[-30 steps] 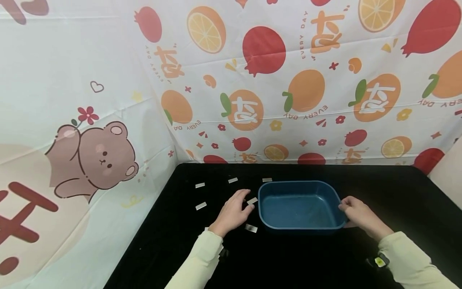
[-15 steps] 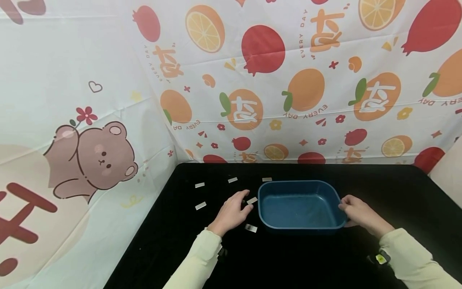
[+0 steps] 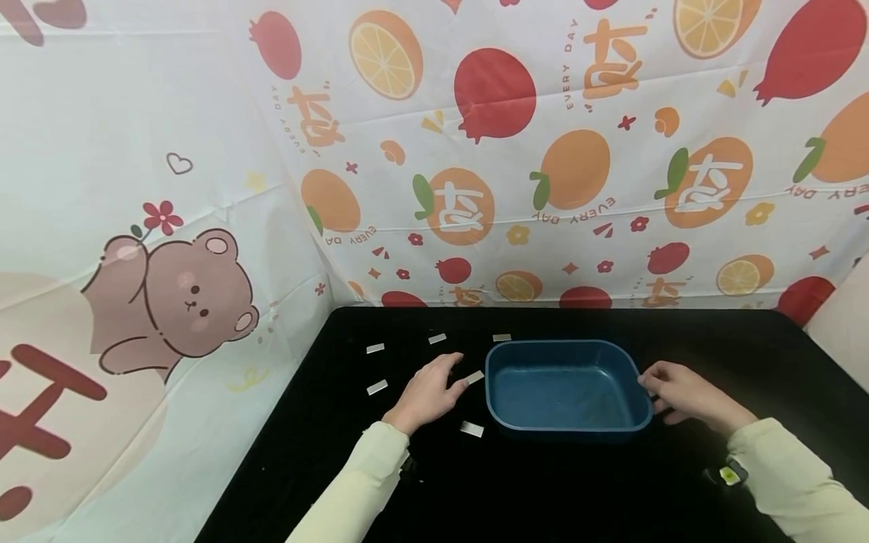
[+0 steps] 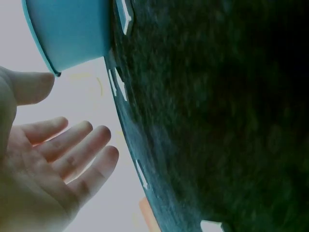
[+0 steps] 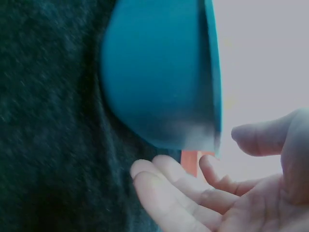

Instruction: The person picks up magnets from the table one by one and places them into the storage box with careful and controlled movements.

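A blue rectangular tub (image 3: 557,401) with rounded corners stands on the black table, nothing inside it. To its left, my left hand (image 3: 422,394) hovers with loosely spread fingers, holding nothing. Close by its thumb lies a small pale rectangular piece (image 3: 476,377); another such piece (image 3: 471,429) lies nearer me. My right hand (image 3: 695,398) is at the tub's right end. In the right wrist view, the thumb and fingers of that hand (image 5: 222,198) stand apart around the tub's edge (image 5: 217,96), with a gap between thumb and rim.
More pale pieces lie at the back left: one behind the tub's corner (image 3: 502,338), with others such as the far-left piece (image 3: 376,348) and a piece in front of it (image 3: 377,388). The black table (image 3: 543,490) meets a fruit-printed cloth (image 3: 516,166) behind.
My right hand has loosened from the tub's right rim and shifted slightly right, fingers spreading. My left hand has drawn a little to the left, away from the tub. The tub stays put.
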{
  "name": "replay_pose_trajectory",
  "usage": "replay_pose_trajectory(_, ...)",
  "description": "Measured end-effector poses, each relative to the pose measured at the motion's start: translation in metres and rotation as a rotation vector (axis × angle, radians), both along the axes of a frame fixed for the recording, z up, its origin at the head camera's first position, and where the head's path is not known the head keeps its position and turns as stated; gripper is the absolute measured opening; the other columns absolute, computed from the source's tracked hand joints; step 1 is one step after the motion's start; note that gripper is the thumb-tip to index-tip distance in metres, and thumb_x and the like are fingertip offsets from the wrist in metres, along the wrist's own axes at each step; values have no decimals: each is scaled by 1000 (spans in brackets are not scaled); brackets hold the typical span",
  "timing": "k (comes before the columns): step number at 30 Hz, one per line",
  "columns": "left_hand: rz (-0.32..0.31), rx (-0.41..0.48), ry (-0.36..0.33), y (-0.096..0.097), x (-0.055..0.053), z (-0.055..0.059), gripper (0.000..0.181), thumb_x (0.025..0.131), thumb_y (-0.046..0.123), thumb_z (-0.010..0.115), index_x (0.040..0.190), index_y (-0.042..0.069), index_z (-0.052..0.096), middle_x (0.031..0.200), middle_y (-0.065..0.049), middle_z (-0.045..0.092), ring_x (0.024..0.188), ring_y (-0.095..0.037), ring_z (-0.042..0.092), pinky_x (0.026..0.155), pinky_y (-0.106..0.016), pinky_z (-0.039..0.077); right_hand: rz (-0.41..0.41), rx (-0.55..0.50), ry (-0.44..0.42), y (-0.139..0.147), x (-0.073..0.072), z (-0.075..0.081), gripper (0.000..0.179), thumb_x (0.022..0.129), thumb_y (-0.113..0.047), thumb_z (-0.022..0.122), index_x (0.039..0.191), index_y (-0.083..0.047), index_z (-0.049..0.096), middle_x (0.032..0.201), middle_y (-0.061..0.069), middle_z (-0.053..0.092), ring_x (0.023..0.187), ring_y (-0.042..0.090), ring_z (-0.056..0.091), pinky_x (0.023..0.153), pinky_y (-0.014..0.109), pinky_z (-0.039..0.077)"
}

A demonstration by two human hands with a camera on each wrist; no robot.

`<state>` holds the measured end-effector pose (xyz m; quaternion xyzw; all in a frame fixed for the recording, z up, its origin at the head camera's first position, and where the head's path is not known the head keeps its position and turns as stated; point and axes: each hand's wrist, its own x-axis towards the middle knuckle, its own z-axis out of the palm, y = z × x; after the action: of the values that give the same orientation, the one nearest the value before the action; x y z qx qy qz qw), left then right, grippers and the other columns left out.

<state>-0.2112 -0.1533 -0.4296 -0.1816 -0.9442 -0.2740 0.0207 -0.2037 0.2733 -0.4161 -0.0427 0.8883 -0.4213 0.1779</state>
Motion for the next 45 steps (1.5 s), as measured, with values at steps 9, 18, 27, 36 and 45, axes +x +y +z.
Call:
replay_pose_trajectory(9, -35, -66, -35, -5, -7, 8, 50, 99, 24, 58, 144, 4, 49, 148, -15, 51, 133, -34, 53, 106, -53, 46, 8, -22, -74, 5, -17, 9, 40, 105, -21, 42, 126, 12, 51, 106, 18, 66, 87, 19, 69, 76, 45, 61)
replay_pose_trajectory(18, -22, -85, -88, -10, -17, 12, 51, 100, 25, 58, 145, 5, 48, 149, -16, 49, 136, -36, 51, 109, -54, 44, -4, -99, -128, 1, -24, 7, 37, 104, -21, 49, 122, 10, 54, 101, 15, 67, 81, 16, 69, 73, 38, 62)
replay_pose_trajectory(27, 2, -90, -120, -12, -24, 7, 50, 100, 24, 58, 144, 4, 49, 148, -17, 50, 134, -36, 51, 108, -54, 44, -65, -293, -223, -2, -23, -5, 18, 101, -19, 53, 106, -2, 56, 82, 2, 62, 70, 13, 64, 65, 28, 59)
replay_pose_trajectory(36, 18, -125, -111, 0, -45, 7, 49, 100, 25, 57, 144, 4, 49, 148, -16, 52, 134, -35, 52, 108, -53, 45, -119, -277, -203, 1, -19, -7, 27, 103, -20, 52, 115, 3, 54, 81, 1, 62, 70, 12, 63, 66, 29, 59)
replay_pose_trajectory(45, 64, -189, -153, 1, -67, 11, 43, 100, 23, 57, 138, 4, 56, 141, -16, 57, 128, -34, 57, 104, -51, 48, -111, -230, -167, -4, -17, -9, 27, 103, -20, 50, 115, 4, 53, 81, 2, 62, 70, 12, 64, 64, 29, 59)
